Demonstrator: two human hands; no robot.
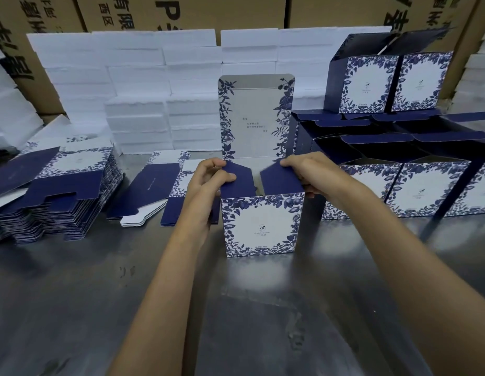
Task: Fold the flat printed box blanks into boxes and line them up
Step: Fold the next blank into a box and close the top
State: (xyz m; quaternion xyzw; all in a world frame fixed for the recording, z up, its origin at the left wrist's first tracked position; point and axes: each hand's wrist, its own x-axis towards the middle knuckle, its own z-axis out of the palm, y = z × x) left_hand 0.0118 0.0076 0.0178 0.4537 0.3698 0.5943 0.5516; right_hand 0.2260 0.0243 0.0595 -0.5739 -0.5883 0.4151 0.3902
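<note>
Box (pixel 262 225), printed blue and white, stands upright mid-bench with its tall lid flap (pixel 256 115) raised at the back. Left hand (pixel 208 176) pinches the left navy side flap (pixel 237 180); right hand (pixel 303 169) pinches the right side flap (pixel 280 177), fingers curled on the card edges. Folded boxes (pixel 423 188) sit in rows toward the bench's right edge, two stacked on top. Flat blanks (pixel 59 191) are piled near the left edge, with a smaller pile (pixel 160 188) just left of the box. White foam blocks (pixel 154 90) line the back.
</note>
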